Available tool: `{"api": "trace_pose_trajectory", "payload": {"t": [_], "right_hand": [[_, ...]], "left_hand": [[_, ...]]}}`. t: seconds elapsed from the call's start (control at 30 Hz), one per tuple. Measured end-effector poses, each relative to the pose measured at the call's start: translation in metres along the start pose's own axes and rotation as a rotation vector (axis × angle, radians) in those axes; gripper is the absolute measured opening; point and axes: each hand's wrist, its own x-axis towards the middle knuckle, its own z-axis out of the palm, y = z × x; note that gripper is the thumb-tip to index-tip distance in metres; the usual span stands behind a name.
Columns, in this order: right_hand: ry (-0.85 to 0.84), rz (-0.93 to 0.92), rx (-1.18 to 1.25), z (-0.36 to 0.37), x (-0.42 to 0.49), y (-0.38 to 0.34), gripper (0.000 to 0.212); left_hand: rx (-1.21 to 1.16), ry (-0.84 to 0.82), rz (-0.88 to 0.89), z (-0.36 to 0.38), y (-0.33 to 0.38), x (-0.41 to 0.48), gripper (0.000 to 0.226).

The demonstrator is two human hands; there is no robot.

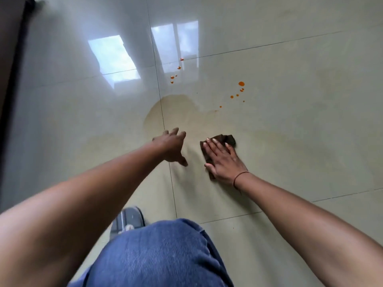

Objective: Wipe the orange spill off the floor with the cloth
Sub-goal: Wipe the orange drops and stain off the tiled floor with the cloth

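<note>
Right hand (223, 160) flat, fingers spread, pressing the cloth (219, 145) to the floor (310, 141). Left hand (172, 147) empty, fingers apart. Orange spill (241, 83) — scattered drops above the cloth, toward frame centre — nearer the right hand.

blue denim knee (157, 253) at bottom, grey sandal (129, 221) just behind it; dark furniture edge (12, 59) far left; window reflections (116, 59) up top.
</note>
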Motion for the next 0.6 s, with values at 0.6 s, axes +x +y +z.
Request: {"api": "trace_pose_trajectory", "payload": {"t": [0.6], "right_hand": [[0.232,0.413,0.032,-0.037,0.124,0.032,0.067]], "left_hand": [[0.285,0.017,0.369,-0.068,-0.033,0.137,0.153]]}}
